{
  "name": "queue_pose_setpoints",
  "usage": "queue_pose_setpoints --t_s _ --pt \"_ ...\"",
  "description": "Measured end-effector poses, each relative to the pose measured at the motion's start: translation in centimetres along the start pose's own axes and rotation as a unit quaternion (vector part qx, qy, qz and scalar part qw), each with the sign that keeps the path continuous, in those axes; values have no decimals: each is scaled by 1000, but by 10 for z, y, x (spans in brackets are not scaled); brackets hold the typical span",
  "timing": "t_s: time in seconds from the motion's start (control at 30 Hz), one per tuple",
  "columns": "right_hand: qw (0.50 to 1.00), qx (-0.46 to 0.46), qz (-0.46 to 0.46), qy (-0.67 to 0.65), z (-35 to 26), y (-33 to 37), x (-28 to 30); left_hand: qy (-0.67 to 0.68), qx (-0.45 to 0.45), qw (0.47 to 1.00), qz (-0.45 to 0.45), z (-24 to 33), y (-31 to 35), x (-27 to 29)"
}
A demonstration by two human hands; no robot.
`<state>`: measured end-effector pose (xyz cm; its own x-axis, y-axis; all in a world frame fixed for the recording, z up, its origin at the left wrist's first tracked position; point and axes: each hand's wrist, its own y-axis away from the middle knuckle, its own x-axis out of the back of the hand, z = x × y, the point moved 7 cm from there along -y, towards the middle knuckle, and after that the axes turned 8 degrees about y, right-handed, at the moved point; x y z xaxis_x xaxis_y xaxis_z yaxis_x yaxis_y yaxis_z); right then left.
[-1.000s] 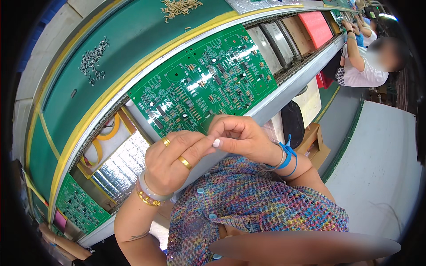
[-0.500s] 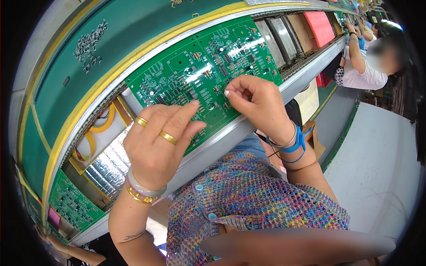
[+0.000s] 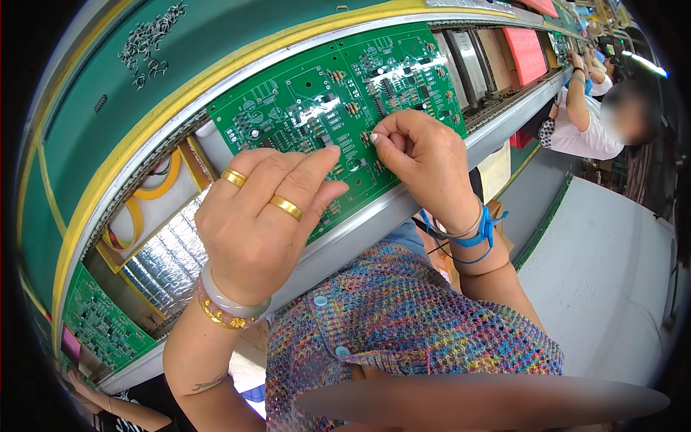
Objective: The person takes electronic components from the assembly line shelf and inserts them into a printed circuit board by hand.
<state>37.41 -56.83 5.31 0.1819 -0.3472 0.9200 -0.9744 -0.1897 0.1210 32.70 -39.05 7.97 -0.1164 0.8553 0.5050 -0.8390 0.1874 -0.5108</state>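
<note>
A large green circuit board (image 3: 302, 81) filled with small components lies on the conveyor rail in front of me. My left hand (image 3: 263, 209), with two gold rings, hovers over the board's near left part. Its thumb and index finger are apart, and no item shows between them. My right hand (image 3: 425, 155) is at the middle of the board, thumb and index finger pinched together just above or at its surface. Whatever lies in that pinch is too small or hidden to make out. The left hand covers the board's lower left area.
On the green bench beyond the rail lie a heap of small bent-lead parts (image 3: 147, 43) and a dark coiled piece (image 3: 101, 103). A second circuit board (image 3: 101, 324) sits farther left. Yellow tape rolls (image 3: 162, 176) and a pink block (image 3: 525, 54) flank the board. Co-workers (image 3: 586, 119) are at the right.
The view has shifted slightly. My left hand has moved a little to the right, closer to my right hand. My right hand keeps its pinch at the board.
</note>
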Motion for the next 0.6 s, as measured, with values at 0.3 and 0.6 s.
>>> queue_pose_setpoints --t_s 0.3,0.6 --pt "1000 -11 3 22 -2 -2 -1 1 -6 1000 2 0 0 -1" --pt "999 -8 2 53 -6 -4 -3 2 -8 1000 -2 -1 1 -2"
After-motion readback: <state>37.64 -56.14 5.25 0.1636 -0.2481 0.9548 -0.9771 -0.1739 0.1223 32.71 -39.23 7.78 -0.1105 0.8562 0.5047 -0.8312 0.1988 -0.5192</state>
